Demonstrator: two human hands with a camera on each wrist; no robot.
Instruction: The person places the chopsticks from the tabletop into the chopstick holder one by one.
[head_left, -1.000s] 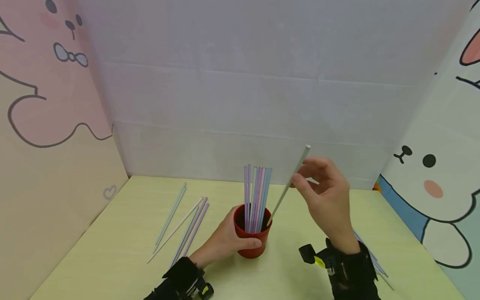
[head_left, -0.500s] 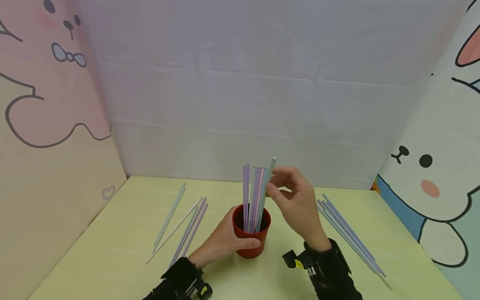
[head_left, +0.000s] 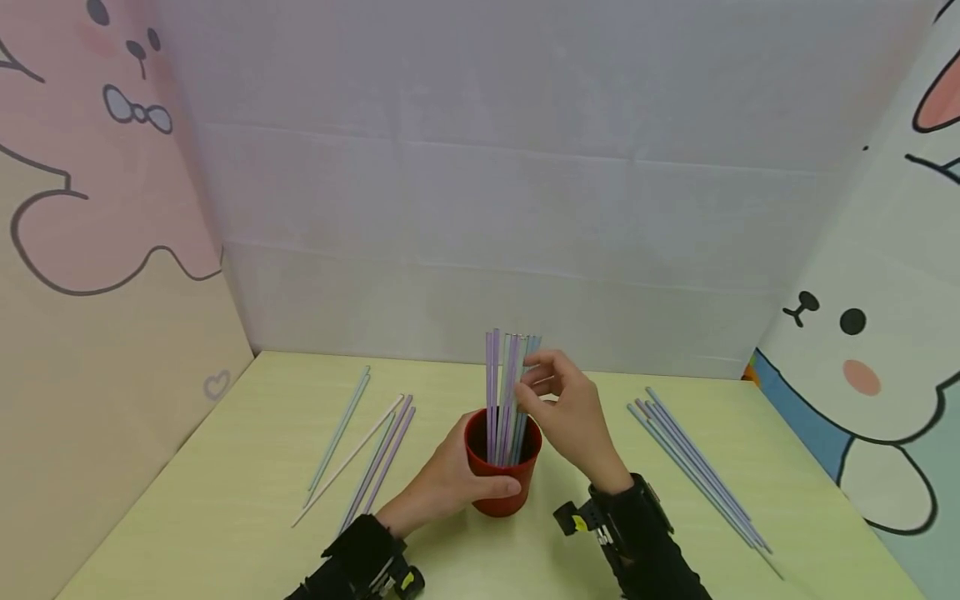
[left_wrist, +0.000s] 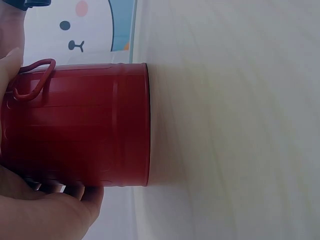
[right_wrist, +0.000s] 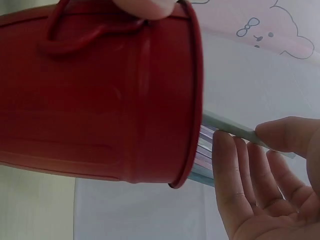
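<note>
My left hand (head_left: 442,479) grips a small red bucket (left_wrist: 75,125) round its side, thumb across the front, and the bucket stands upright on the table. Wire loops show on its wall in both wrist views. Several pastel straws (head_left: 491,392) stand in it, purple, pink, blue and green. Over the rim, my right hand (head_left: 570,412) pinches a pale green straw (right_wrist: 227,125) between thumb and fingers. That straw's lower end is inside the bucket, among the others, hidden by the wall in the right wrist view.
On the left of the pale yellow table (head_left: 225,500) lie several loose straws (head_left: 390,450). A bundle of mostly purple and blue straws (head_left: 701,475) lies on the right. A white wall (head_left: 525,208) closes off the back, with cartoon-printed panels at both sides.
My right hand has moved left and down with the green straw, from the bucket's right rim in among the standing straws. My left hand and the bucket have stayed put.
</note>
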